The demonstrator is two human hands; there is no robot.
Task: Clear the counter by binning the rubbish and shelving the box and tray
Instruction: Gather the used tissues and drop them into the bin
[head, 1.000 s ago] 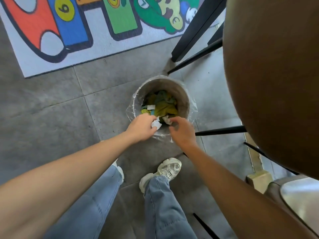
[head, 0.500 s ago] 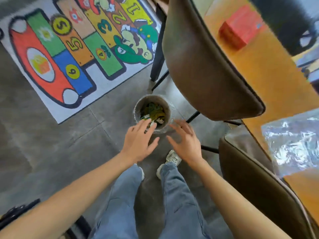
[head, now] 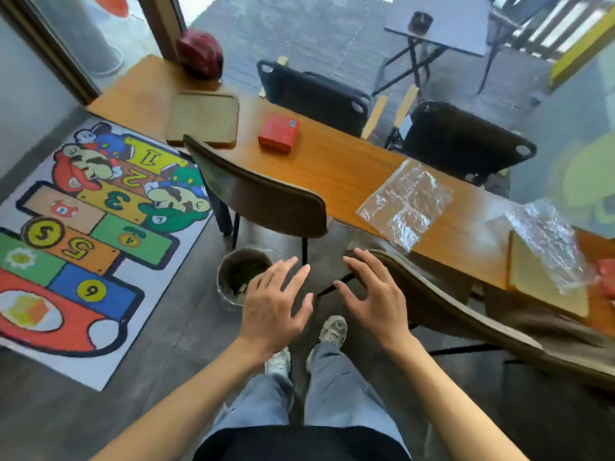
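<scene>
Standing over grey floor tiles, the person holds both hands out, palms down, above the gap between two brown chairs. The left hand has its fingers spread wide and holds nothing; it overlaps the near rim of the bin, which sits on the floor with rubbish inside. The right hand is likewise wide and empty, just beside the back of the nearer chair. The far chair is pushed against the desk edge. On the desk, the tray lies near the left end, the red box lies apart to its right, and a clear plastic bag overhangs the near edge. A colourful mat covers the floor to the left of the bin.
</scene>
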